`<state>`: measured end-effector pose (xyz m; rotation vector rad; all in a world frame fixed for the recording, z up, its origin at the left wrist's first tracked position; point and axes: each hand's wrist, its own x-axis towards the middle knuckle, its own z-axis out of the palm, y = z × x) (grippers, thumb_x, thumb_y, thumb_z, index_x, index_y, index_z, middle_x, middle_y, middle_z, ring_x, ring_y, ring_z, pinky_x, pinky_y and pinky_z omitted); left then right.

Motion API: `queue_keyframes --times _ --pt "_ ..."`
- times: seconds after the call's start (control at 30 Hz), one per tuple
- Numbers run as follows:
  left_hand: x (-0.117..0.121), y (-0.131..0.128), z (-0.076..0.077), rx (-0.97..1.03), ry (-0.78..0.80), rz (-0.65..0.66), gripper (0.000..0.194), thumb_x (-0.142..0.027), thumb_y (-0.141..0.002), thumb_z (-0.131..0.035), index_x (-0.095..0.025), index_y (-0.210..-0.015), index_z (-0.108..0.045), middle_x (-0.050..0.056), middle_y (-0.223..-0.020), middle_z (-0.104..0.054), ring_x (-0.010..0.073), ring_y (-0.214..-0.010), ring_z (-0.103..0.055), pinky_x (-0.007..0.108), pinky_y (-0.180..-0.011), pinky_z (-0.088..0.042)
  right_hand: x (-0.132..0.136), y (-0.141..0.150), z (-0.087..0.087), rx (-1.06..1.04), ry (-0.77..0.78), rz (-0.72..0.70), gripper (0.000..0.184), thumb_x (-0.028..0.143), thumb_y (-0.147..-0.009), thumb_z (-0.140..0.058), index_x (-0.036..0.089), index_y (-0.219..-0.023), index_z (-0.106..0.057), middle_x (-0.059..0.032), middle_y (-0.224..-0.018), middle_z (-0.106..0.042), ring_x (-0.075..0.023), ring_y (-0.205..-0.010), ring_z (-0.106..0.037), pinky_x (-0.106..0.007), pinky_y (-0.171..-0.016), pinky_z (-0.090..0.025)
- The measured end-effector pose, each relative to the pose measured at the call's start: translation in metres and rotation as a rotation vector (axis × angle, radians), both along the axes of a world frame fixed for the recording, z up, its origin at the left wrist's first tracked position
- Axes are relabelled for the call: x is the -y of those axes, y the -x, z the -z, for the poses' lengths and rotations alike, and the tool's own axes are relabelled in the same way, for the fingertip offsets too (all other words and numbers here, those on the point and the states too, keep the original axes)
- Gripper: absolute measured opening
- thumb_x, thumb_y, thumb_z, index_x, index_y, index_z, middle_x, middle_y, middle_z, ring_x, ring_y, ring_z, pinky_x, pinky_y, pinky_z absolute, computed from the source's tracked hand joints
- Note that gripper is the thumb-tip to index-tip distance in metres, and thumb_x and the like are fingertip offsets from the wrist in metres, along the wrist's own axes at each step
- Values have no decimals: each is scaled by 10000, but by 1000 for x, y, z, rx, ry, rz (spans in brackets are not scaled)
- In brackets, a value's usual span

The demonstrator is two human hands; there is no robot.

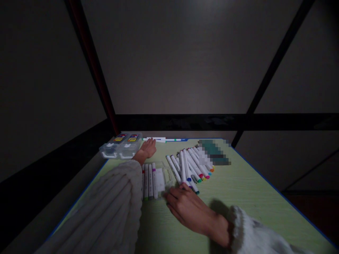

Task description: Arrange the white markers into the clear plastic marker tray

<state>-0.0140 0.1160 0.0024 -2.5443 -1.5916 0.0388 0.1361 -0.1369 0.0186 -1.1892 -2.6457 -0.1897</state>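
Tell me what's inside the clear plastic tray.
White markers lie side by side in the clear tray, with a pale patch to their right. The left sleeve covers the tray's left side, so anything behind it cannot be seen.

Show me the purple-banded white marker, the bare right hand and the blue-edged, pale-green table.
Purple-banded white marker (155, 181): head view, middle of its barrel.
Bare right hand (184, 206): head view, back of the hand.
Blue-edged, pale-green table (246, 190): head view, bare tabletop.
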Motion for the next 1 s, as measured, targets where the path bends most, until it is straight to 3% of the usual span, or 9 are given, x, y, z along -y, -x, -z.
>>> queue_keyframes --times 0.3,1.0 --pt "-7 1 7 -20 -24 61 531 -174 -830 -269 -91 -1350 -200 128 -1432 -180 255 -1311 -158 443 -1042 -170 -1 1 2 2 1 1 103 157 -843 -433 162 -817 -532 -21 -758 -586 -157 -671 -530 -327 -695 -329" --pt "-4 3 4 -34 -19 90 495 -216 -852 -268 -89 -1329 -234 136 -1407 -254 239 -1295 -210 415 -1045 -166 -2 1 1 -15 9 -7 118 159 -848 -432 165 -838 -549 -12 -750 -577 -143 -652 -515 -319 -689 -317"
